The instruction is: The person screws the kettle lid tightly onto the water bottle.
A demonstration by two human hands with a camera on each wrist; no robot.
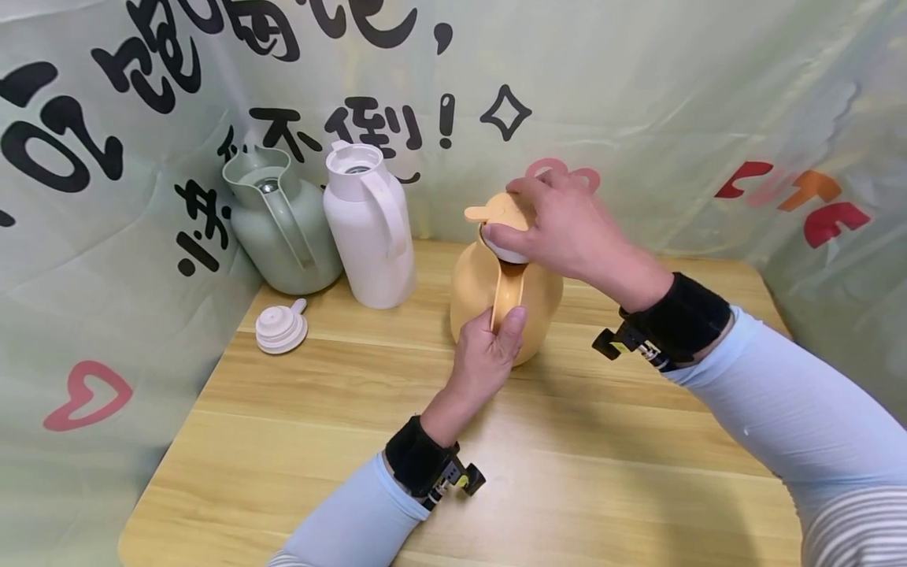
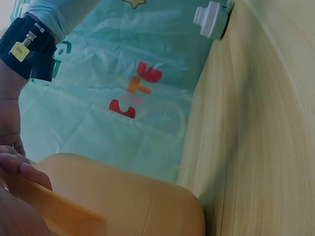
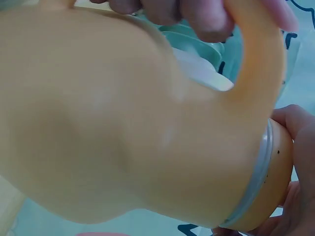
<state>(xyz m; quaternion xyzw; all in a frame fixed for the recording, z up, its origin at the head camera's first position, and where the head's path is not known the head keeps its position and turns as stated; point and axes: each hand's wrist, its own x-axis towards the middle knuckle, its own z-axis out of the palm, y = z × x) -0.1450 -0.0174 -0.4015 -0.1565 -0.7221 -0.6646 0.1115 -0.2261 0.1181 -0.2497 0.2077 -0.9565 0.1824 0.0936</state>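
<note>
A yellow-orange thermos jug (image 1: 464, 295) stands on the wooden table, its handle (image 1: 508, 293) facing me. My left hand (image 1: 485, 354) grips that handle with the thumb along it. Over the jug's mouth sits a lid (image 1: 512, 206) with a yellow top, a pale rim and a small tab pointing left. My right hand (image 1: 567, 224) holds the lid from the right, with thumb and fingers on opposite sides. In the right wrist view, a pale ring shows between the lid (image 3: 278, 172) and the jug's neck, and the left fingers (image 3: 206, 19) wrap the handle.
A grey-green jug (image 1: 286, 236) and a white jug (image 1: 372, 236), both without lids, stand at the back left. In front of them lies a pale lid (image 1: 281, 328). Another whitish lid (image 2: 211, 20) lies on the table in the left wrist view. Printed cloth walls (image 1: 638, 118) enclose the table.
</note>
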